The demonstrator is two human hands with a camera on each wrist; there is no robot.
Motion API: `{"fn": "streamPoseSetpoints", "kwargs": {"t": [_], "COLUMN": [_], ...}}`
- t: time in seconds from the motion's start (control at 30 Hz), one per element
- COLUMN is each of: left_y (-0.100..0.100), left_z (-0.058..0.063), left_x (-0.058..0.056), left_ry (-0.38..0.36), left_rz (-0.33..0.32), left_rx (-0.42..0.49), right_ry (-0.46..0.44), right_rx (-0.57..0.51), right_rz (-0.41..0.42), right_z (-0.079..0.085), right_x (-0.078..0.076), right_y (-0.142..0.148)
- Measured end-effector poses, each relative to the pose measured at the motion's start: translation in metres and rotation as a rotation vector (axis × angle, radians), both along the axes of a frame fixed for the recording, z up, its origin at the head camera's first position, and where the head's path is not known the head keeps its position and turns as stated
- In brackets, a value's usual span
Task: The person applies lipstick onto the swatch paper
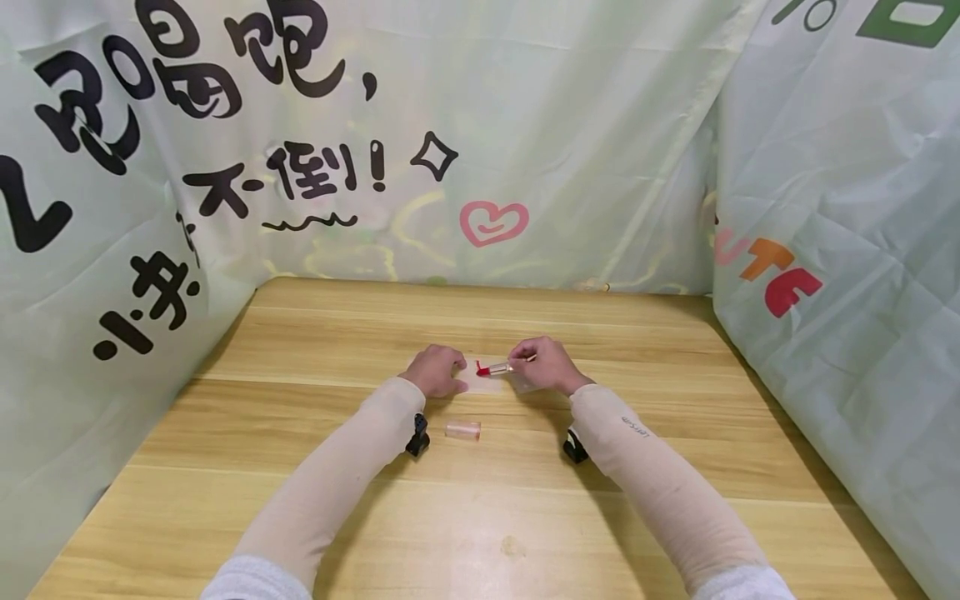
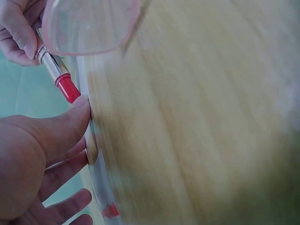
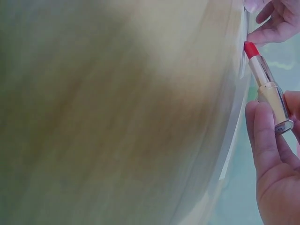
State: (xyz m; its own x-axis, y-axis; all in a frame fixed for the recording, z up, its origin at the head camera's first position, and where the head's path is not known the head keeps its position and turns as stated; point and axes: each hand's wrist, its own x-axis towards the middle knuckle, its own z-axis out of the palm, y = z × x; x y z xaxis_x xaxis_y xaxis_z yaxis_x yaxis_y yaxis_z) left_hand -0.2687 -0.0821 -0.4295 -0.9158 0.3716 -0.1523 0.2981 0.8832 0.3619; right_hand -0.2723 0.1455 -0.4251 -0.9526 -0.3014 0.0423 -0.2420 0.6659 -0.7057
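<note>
My right hand pinches a lipstick by its gold and silver base, with the red bullet pointing left. The bullet's tip lies right at a pale, thin sheet on the table. A red streak shows on that sheet beside the tip. At the sheet's left side, my left hand rests with thumb and fingers spread along the edge. In the left wrist view its thumb reaches close to the bullet. Nearer to me, a see-through pink lipstick cap lies on its side.
The wooden table spreads out around both hands. Pale printed cloth hangs behind it and along both sides. Black wrist cameras sit under the forearms, to the left and right of the cap.
</note>
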Motion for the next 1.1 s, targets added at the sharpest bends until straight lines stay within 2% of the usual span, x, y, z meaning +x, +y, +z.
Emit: {"fn": "streamPoseSetpoints", "kwargs": {"t": [0.53,1.1], "left_y": [0.0002,0.0006], "left_z": [0.0007,0.0012], "left_x": [0.0008,0.0006], "left_ry": [0.002,0.000], "left_rz": [0.006,0.003], "left_rx": [0.032,0.037], "right_ry": [-0.040,-0.029], "right_rx": [-0.005,-0.038], "right_rz": [0.027,0.108], "right_z": [-0.0001,0.0002], "right_x": [0.0015,0.0070], "right_y": [0.0037,0.0067]}}
